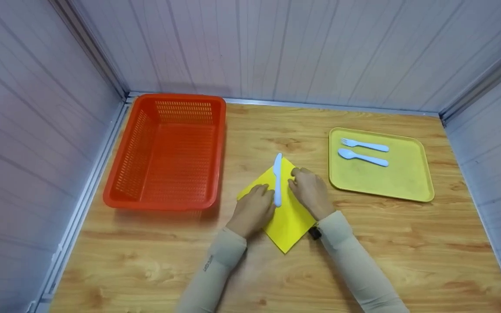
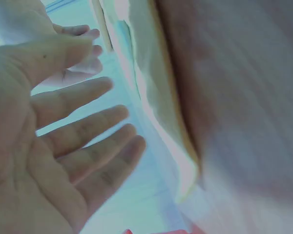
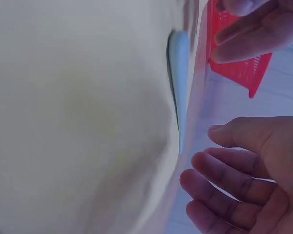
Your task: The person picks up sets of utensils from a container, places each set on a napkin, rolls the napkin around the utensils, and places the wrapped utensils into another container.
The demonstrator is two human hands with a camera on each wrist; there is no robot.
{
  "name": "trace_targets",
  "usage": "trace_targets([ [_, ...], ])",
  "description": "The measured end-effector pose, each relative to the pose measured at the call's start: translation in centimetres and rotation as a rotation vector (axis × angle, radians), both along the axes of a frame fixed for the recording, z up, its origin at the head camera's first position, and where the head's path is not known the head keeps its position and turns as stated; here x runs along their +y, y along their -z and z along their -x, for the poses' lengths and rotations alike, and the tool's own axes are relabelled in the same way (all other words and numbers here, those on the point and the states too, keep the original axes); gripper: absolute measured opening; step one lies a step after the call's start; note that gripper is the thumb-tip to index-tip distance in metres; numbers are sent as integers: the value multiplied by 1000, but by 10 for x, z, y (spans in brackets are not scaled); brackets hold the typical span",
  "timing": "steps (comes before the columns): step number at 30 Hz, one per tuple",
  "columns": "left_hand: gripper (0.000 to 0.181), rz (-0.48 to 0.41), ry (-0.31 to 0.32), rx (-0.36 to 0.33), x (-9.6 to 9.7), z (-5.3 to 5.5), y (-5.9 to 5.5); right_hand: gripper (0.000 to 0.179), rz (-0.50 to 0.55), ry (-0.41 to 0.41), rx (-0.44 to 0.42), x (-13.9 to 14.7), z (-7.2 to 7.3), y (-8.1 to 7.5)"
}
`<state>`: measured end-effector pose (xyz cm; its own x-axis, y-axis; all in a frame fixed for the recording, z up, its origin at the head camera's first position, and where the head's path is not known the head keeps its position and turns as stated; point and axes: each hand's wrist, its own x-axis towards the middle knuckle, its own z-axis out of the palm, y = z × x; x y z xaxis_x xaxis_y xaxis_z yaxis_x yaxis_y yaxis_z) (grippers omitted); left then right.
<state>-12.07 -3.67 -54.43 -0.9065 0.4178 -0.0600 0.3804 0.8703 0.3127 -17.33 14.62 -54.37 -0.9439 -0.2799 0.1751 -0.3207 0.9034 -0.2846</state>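
Note:
A yellow napkin or cloth [image 1: 288, 228] lies on the wooden table, turned with one corner toward me. On it rests a pale blue table knife [image 1: 278, 182], its blade pointing away, the tip near the far corner. My left hand [image 1: 254, 208] hovers over the napkin's left side, fingertips close beside the knife handle; the left wrist view shows its fingers spread and holding nothing. Over the right side is my right hand [image 1: 311, 193], fingers loosely bent and holding nothing in the right wrist view, where the knife [image 3: 179, 78] lies flat on the cloth.
An orange-red plastic basket [image 1: 219, 174] stands at the left. On the right sits a yellow tray [image 1: 376, 182] bearing a pale blue fork [image 1: 365, 145] and spoon [image 1: 363, 158]. Light panel walls [image 1: 259, 52] border the table at the back and both sides.

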Motion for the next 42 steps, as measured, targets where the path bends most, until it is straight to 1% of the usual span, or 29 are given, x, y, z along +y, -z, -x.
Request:
trace_targets([
  [1,39,-14,14,37,4,1,-1,14,-8,-9,38,7,1,-1],
  [3,36,-24,38,78,17,5,-5,12,-12,-23,102,23,4,-2],
  [7,38,1,102,80,51,16,-11,9,-13,-18,188,58,13,-1],
  [9,39,30,148,85,69,21,-13,9,-22,-17,225,75,18,-1],
  [11,39,42,196,114,85,26,-14,10,-35,-20,259,92,24,0],
  [13,36,44,236,151,98,30,-13,13,-54,-22,275,108,30,0],
  [16,33,38,287,188,115,35,-10,15,-89,-9,254,131,39,2],
  [19,35,45,324,187,127,41,-5,16,-109,19,200,150,48,5],
  [23,38,81,336,136,139,48,1,16,-118,48,138,167,61,11],
  [27,39,131,346,88,144,51,5,16,-142,68,90,177,71,15],
  [30,37,143,356,63,147,51,8,16,-176,82,61,183,75,17],
  [36,39,123,363,10,152,52,10,16,-248,98,21,192,76,17],
  [42,40,118,373,23,156,56,8,18,-257,119,-5,197,79,14],
])
